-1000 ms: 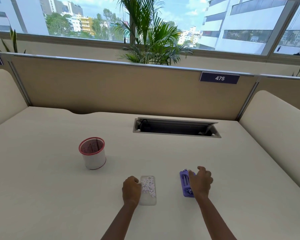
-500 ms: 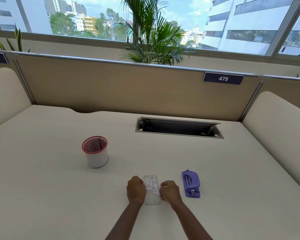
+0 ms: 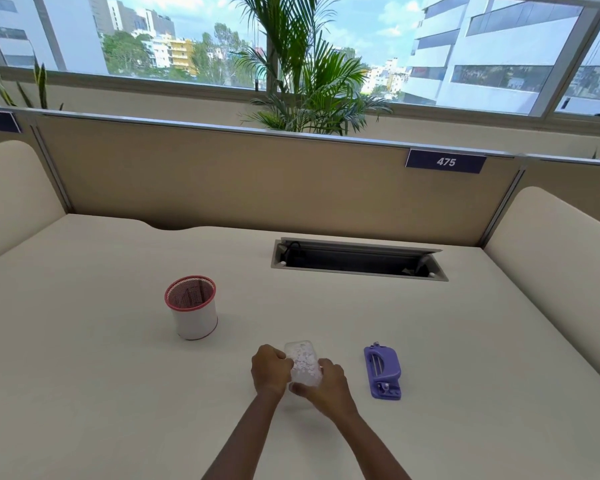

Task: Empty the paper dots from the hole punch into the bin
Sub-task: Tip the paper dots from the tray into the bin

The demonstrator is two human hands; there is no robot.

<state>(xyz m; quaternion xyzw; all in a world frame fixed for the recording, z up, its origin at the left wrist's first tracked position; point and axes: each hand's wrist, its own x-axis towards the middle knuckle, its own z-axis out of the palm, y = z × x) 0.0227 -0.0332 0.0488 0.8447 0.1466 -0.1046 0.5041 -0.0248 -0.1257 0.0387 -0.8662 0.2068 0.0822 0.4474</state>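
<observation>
A clear plastic tray [image 3: 303, 363] full of white and pink paper dots sits near the desk's front edge, held from both sides. My left hand [image 3: 270, 370] grips its left side and my right hand [image 3: 326, 384] grips its near right corner. The purple hole punch body [image 3: 382, 372] lies upside down on the desk, apart from my right hand and to its right. A small round bin [image 3: 192, 308] with a red mesh rim and white wall stands upright to the far left of the tray.
A cream desk [image 3: 465, 358] carries everything. An open cable slot [image 3: 357, 259] is set into the desk at the back. Beige partition panels [image 3: 222, 181] close off the back and both sides.
My right hand let go of the purple hole punch and moved left onto the tray of dots. Now both hands grip the tray, which looks slightly raised and tilted.
</observation>
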